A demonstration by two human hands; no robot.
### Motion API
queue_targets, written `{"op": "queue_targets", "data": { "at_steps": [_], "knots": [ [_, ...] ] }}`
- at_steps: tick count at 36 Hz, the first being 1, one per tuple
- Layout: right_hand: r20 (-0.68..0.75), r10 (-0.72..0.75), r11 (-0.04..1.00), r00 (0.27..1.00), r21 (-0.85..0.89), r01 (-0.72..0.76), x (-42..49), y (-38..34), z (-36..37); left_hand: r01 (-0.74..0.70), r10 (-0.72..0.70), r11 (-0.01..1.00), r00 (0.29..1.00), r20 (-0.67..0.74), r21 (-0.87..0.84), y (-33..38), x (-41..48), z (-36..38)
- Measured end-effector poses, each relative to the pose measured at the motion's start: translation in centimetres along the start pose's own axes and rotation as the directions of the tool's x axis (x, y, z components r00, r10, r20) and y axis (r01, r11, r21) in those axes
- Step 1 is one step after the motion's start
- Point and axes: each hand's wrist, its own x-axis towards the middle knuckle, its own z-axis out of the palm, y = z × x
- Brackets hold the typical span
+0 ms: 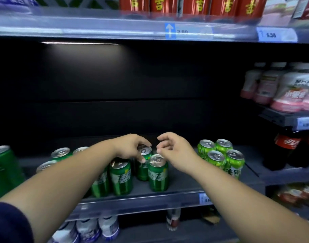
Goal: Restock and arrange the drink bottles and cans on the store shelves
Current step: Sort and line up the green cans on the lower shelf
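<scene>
Hidden or unclear: the red cans [194, 6] along the top of the frame are cut off above their labels; the far-left dark green can [2, 169] is blurred and clipped by the frame edge; the left forearm covers several dark green cans at lower left, leaving only their silver tops visible. The price tag [187, 31] on the upper rail is too smeared to read with certainty. White and blue bottles [97, 227] at the bottom are half hidden behind the shelf [185, 183] front rail. At the right edge, pink and white bottles [290, 92] and cola bottles [281, 151] are blurred. Hands: the left hand [130, 146], reaching in from lower left, grips the gripped green can [143, 171] at centre, fingers curled over its rim and thumb on its side; the can stands upright on the shelf. The right hand [174, 149], reaching from lower right, hovers with loosely curled fingers and holds nothing, just above the front green can [158, 174]; contact cannot be told. Light green cans [220, 155] stand grouped to the right of centre, apart from the hands.
</scene>
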Motion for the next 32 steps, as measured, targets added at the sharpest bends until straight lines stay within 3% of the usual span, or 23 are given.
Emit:
{"op": "queue_targets", "data": {
  "at_steps": [6, 11, 18, 23, 32],
  "knots": [
    [0.113, 0.029, 0.993, 0.993, -0.114, -0.016, -1.3, -0.4, 0.5, -0.008, 0.008, 1.000, 1.000, -0.008, 0.008, -0.7, -0.4, 0.2],
    [0.144, 0.180, 0.953, 0.973, -0.272, -0.136, -2.3, 0.7, 1.7, -0.031, 0.030, 0.999, 0.999, 0.014, 0.021, -0.9, -0.5, -0.1],
    [0.031, 0.199, 0.956, 0.980, -0.226, -0.187, -2.9, 1.8, 3.4, -0.082, 0.080, 0.995, 0.996, 0.035, 0.058, -2.0, -0.6, -0.3],
    [0.017, 0.191, 0.962, 0.981, -0.201, -0.184, -3.7, 1.5, 4.0, -0.110, 0.106, 0.988, 0.993, -0.048, -0.109, -3.0, -0.6, 0.5],
    [0.104, 0.165, 0.971, 0.981, -0.191, -0.144, -3.6, 0.1, 5.4, -0.065, 0.071, 0.997, 0.985, -0.158, 0.040, -3.8, 0.0, 2.0]
  ]
}}
